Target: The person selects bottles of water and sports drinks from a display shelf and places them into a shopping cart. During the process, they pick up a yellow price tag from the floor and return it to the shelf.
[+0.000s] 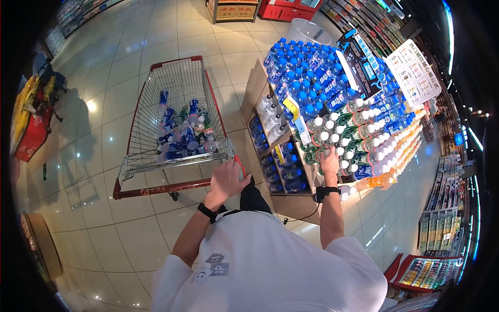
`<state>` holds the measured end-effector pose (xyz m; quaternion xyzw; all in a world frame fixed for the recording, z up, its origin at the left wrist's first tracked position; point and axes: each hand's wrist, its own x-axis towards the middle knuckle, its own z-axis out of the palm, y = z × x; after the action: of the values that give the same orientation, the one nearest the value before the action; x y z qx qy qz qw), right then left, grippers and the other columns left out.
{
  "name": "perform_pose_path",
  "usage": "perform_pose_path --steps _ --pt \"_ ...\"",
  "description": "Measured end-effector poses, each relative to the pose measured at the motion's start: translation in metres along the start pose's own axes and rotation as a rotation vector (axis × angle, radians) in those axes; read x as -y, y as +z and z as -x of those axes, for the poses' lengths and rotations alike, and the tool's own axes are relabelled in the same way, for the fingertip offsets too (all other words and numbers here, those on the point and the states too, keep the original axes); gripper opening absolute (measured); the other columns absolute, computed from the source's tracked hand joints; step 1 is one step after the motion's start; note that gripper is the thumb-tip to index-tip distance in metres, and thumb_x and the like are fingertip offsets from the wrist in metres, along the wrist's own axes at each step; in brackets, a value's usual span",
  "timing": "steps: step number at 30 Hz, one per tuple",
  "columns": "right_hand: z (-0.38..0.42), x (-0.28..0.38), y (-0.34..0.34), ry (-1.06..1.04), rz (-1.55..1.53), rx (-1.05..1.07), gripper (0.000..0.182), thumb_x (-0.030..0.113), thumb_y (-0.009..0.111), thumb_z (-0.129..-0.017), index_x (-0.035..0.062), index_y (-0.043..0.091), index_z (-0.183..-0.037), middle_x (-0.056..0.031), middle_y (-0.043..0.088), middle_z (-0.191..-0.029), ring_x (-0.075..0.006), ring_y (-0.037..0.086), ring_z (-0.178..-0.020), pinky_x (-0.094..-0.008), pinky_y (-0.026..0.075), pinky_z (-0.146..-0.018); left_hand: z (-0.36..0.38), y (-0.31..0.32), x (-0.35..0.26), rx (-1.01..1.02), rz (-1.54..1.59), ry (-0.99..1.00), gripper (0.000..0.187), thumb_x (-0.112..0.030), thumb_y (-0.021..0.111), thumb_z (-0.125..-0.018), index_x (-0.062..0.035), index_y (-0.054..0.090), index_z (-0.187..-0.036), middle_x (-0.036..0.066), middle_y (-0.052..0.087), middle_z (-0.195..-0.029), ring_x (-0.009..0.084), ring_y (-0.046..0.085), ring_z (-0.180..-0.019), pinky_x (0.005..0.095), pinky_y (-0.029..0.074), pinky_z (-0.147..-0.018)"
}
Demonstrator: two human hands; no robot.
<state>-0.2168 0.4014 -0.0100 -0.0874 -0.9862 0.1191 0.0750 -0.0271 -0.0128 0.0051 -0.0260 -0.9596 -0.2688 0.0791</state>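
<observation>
Green bottles (344, 131), white caps (324, 135), clear tops, tightly grouped

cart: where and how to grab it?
Take the shopping cart by its red push bar, from the person's side, palm down with fingers wrapping over. The bar is long, roughly straight, nearest the body and stands off the wire basket. The left hand is at its right end, so the bare middle looks best for a second hold.
</observation>
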Motion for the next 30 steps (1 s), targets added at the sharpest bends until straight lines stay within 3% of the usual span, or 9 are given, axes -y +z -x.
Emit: perform_pose_path --steps 3,10,14,15,20,24,28,30 --pt "0.007 0.001 0.004 0.052 0.04 0.015 0.051 0.035 0.076 -0.094 0.012 0.053 -0.133 -0.0302 0.07 -0.12 -0.0517 0.07 -0.106 -0.0595 0.056 -0.09 0.0 -0.001 0.0 0.025 0.006 -0.011 0.061 -0.048 0.074 -0.088 0.0064 0.069 -0.114 0.023 0.072 -0.116 0.0374 0.072 -0.1 0.0451 0.061 -0.082" --pt "0.04 0.0 0.012 0.031 0.006 -0.038 0.051 0.038 0.075 -0.095 0.0094 0.049 -0.127 -0.0308 0.069 -0.115 -0.0521 0.07 -0.101 -0.0589 0.058 -0.085 0.0 0.0 -0.001 -0.016 -0.005 0.003 0.059 -0.05 0.075 -0.087 0.0049 0.069 -0.11 0.022 0.073 -0.109 0.036 0.073 -0.095 0.0446 0.06 -0.077" --pt "0.076 0.01 0.011 0.045 -0.042 -0.018 0.047 0.039 0.077 -0.092 0.0077 0.053 -0.119 -0.0293 0.072 -0.104 -0.0525 0.071 -0.094 -0.0596 0.057 -0.082 0.001 -0.001 -0.002 -0.034 0.003 0.003 0.056 -0.05 0.075 -0.087 0.0034 0.069 -0.104 0.019 0.072 -0.101 0.0351 0.073 -0.091 0.0448 0.06 -0.075" --pt "0.084 0.009 0.015 -0.018 -0.06 -0.09 0.048 0.04 0.078 -0.089 0.0064 0.055 -0.114 -0.0288 0.073 -0.093 -0.052 0.072 -0.091 -0.0587 0.056 -0.079 0.002 0.0 -0.002 -0.054 0.007 0.005 0.055 -0.049 0.076 -0.087 0.003 0.069 -0.102 0.019 0.072 -0.099 0.0347 0.073 -0.09 0.045 0.059 -0.075" --pt "0.106 0.008 0.018 -0.073 -0.111 -0.106 0.044 0.038 0.079 -0.086 0.0059 0.058 -0.108 -0.0287 0.073 -0.09 -0.051 0.072 -0.089 -0.0576 0.056 -0.077 0.002 0.001 0.0 -0.101 0.027 0.033 0.05 -0.047 0.076 -0.087 0.0007 0.067 -0.099 0.017 0.069 -0.094 0.0351 0.07 -0.085 0.0458 0.058 -0.072" --pt "0.12 0.022 0.008 0.021 -0.12 -0.056 0.039 0.037 0.078 -0.083 0.0032 0.067 -0.1 -0.0292 0.074 -0.087 -0.0498 0.074 -0.086 -0.0561 0.058 -0.077 0.003 0.001 -0.001 -0.157 0.034 0.067 0.047 -0.045 0.077 -0.087 -0.0001 0.066 -0.097 0.015 0.066 -0.089 0.0353 0.069 -0.082 0.0457 0.057 -0.07" --pt "0.132 0.011 0.047 -0.041 -0.196 0.041 0.04 0.035 0.081 -0.079 -0.001 0.075 -0.096 -0.0275 0.073 -0.081 -0.043 0.076 -0.081 -0.0495 0.06 -0.072 0.003 0.002 0.0 -0.181 0.049 0.056 0.047 -0.045 0.077 -0.088 0.0003 0.066 -0.095 0.016 0.066 -0.089 0.0353 0.069 -0.084 0.0453 0.057 -0.071" --pt "0.143 0.009 0.07 -0.379 -0.123 -0.164 0.04 0.034 0.081 -0.078 -0.0016 0.074 -0.095 -0.0267 0.073 -0.079 -0.0417 0.077 -0.079 -0.0482 0.06 -0.071 0.003 0.0 -0.001 -0.122 0.053 0.037 0.047 -0.045 0.077 -0.088 0.0005 0.066 -0.095 0.016 0.067 -0.09 0.0353 0.069 -0.084 0.0454 0.057 -0.072"
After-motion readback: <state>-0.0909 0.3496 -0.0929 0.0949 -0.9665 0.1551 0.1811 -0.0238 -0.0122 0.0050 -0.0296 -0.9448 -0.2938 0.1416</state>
